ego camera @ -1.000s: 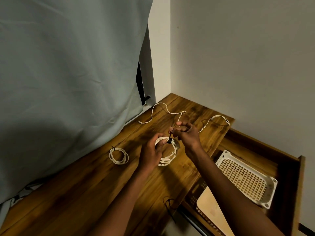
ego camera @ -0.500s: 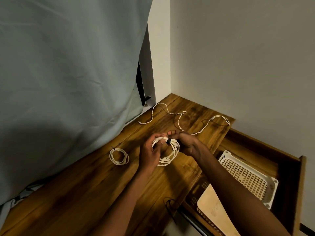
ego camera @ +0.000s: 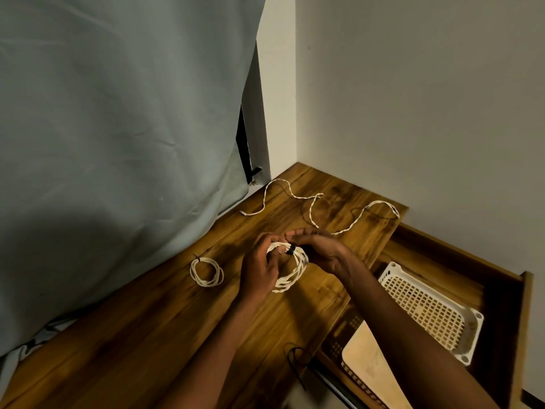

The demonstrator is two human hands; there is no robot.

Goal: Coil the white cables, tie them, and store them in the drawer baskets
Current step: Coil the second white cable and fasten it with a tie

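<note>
Both hands hold one coil of white cable [ego camera: 290, 268] just above the wooden desk [ego camera: 153, 329]. Left hand [ego camera: 259, 268] grips the coil's left side, fingers curled round the strands. Right hand [ego camera: 320, 250] pinches the top of the coil at a black tie [ego camera: 290, 250] wrapped round the bundled strands; fingertips of both hands meet there. Lower part of the coil hangs between the palms, close to the desk surface; contact cannot be told.

Second coil [ego camera: 206, 271], smaller, lies flat on the desk to the left of the hands, apart from them, with a dark tie end at its top left.

Loose white cable [ego camera: 312, 208], uncoiled, snakes across the far end of the desk, from near the curtain to the right edge.

Black ties [ego camera: 296, 364] lie at the near edge of the desk.

Right of the desk, an open drawer [ego camera: 501, 290] holds a white basket [ego camera: 427, 308] with a grid bottom. A second basket [ego camera: 368, 376] sits nearer, partly under the right forearm; contents not clear.

Grey-green curtain [ego camera: 118, 128] hangs along the left; pale wall [ego camera: 413, 98] behind.
</note>
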